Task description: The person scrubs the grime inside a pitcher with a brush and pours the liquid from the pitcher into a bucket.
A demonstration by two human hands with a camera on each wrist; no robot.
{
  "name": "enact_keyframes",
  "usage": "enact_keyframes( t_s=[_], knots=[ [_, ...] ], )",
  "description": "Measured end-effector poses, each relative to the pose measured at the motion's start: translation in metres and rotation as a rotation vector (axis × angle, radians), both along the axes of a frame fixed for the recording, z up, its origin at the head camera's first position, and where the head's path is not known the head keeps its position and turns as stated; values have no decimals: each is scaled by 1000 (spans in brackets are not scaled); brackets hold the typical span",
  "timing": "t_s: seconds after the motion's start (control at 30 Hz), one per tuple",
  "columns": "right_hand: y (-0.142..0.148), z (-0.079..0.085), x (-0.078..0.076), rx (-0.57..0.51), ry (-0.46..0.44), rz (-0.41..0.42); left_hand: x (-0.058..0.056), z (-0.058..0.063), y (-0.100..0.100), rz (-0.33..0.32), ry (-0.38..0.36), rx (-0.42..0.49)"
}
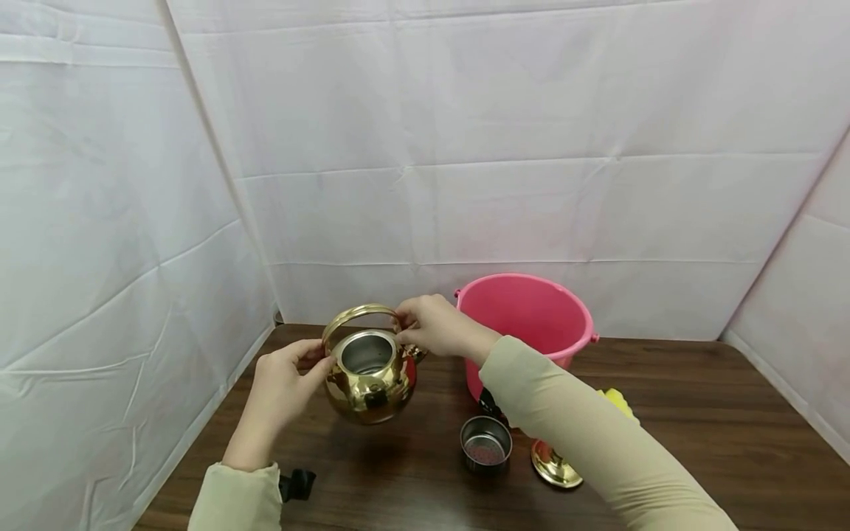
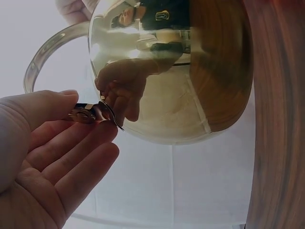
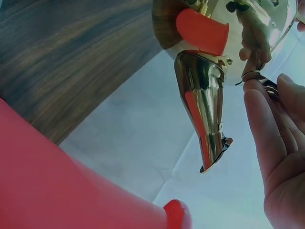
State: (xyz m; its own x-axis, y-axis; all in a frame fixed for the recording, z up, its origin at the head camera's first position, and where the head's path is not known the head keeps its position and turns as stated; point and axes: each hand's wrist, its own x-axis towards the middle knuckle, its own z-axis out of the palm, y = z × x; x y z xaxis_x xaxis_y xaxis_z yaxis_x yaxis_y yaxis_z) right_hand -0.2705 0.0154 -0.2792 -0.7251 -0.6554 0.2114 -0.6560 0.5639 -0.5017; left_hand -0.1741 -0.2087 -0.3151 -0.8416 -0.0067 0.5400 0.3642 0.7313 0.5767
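Note:
Both hands hold a shiny gold teapot (image 1: 372, 391) with a hoop handle (image 1: 358, 313) and an uncovered top, its steel inside showing. My left hand (image 1: 285, 383) pinches the handle's left lower end where it joins the body; in the left wrist view the thumb (image 2: 47, 102) presses the metal joint against the fingers. The right hand (image 1: 438, 324) pinches the handle's opposite end, above the spout (image 3: 202, 105). The teapot hangs over the table, tilted so its opening faces me. A small steel strainer cup (image 1: 486, 446) stands to its right on the table.
Behind the right forearm stands a pink bucket (image 1: 471, 376). A gold round lid-like piece (image 1: 556, 472) lies near the strainer cup, partly behind the sleeve. Something yellow (image 1: 617, 402) shows beyond that arm. White cloth walls (image 1: 425, 214) enclose the brown wooden table (image 1: 697, 413).

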Motion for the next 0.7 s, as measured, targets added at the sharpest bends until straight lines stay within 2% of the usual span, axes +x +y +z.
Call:
enact_keyframes(
  t_s=[0.27, 0.5, 0.7],
  knots=[
    [2, 7, -1, 4, -34, -9, -3, 6, 1, -9, 7, -7],
    [3, 15, -1, 18, -1, -2, -5, 12, 1, -19, 25, -8],
    [4, 24, -1, 17, -1, 2, -7, 19, 0, -18, 3, -19]
  ],
)
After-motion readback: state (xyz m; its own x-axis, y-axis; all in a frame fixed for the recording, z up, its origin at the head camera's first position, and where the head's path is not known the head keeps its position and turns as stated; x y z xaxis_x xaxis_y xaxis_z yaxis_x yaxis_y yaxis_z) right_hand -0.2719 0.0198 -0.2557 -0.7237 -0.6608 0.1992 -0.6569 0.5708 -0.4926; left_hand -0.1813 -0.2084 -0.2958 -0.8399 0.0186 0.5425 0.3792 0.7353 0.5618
